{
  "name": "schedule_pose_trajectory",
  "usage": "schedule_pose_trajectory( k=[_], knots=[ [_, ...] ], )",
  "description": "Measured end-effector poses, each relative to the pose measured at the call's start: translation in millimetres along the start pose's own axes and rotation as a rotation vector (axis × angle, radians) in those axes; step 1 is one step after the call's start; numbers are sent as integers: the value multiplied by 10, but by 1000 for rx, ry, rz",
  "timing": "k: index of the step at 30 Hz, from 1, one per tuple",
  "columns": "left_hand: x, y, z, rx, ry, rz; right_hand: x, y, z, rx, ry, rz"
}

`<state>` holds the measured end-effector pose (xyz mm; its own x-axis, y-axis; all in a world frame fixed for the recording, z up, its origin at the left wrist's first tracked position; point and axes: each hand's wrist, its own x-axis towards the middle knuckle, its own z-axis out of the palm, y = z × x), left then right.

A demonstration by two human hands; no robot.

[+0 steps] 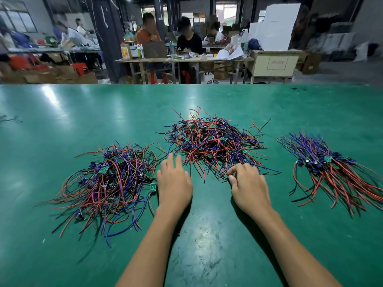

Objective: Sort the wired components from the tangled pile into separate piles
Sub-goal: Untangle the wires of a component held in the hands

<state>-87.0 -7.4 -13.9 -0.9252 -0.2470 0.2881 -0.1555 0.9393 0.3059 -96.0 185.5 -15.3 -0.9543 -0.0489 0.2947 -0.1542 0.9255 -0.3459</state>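
A tangled pile (211,141) of small green boards with red, blue and black wires lies in the middle of the green table (83,112). A looser pile (109,183) of the same parts lies to the left. A combed bundle (327,168) with its wires running one way lies on the right. My left hand (174,183) hovers with straight fingers at the near left edge of the middle pile, holding nothing. My right hand (246,183) has its fingers curled and pinches wire ends (222,176) at the pile's near edge.
Past the table's far edge stand work desks (186,59) with seated people (189,42), cartons and red stools. A few stray wires (10,119) lie at the far left of the table. Bare green surface stretches in front of my forearms.
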Motion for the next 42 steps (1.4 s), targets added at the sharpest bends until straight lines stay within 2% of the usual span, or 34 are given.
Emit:
schedule_pose_trajectory(
  k=[2,4,7,16,18,20,22,23,26,27,29,31,32,36,37,39,42],
  knots=[
    [40,-59,-1,40,-42,-74,-6,-5,-1,8,-3,4],
    [54,-80,1,20,13,-78,-12,-9,-9,12,-13,-6],
    [27,-63,-31,-153,125,-104,-22,-14,-20,38,-19,-9],
    [-35,-19,-135,-543,230,-223,-20,3,-16,63,-39,0],
    [-29,17,-206,-724,303,-231,-26,-20,-19,94,3,-15],
    [-11,65,-288,-919,376,-206,-45,-67,-29,177,159,-61],
    [-12,99,-352,-1150,318,-129,-66,-122,-45,308,231,-90],
    [-28,115,-382,-1271,225,-60,-68,-164,-53,472,164,-66],
    [-104,177,-427,-1457,-185,189,-40,-335,-121,1186,-243,181],
    [-132,198,-423,-1476,-312,251,-22,-351,-141,1334,-329,255],
    [-166,231,-402,-1418,-456,308,12,-325,-169,1457,-375,327],
    [-170,254,-393,-1319,-451,312,42,-256,-182,1520,-364,336],
    [-166,268,-396,-1287,-394,285,53,-224,-189,1555,-350,343],
    [-123,300,-374,-1213,-48,-59,55,-182,-199,1581,-345,329],
    [-116,299,-375,-1159,-34,-121,46,-186,-201,1564,-352,316],
    [-125,286,-385,-1150,-119,-144,20,-203,-215,1528,-377,277],
    [-129,273,-401,-1292,-223,-25,-20,-243,-228,1534,-480,221]
  ],
)
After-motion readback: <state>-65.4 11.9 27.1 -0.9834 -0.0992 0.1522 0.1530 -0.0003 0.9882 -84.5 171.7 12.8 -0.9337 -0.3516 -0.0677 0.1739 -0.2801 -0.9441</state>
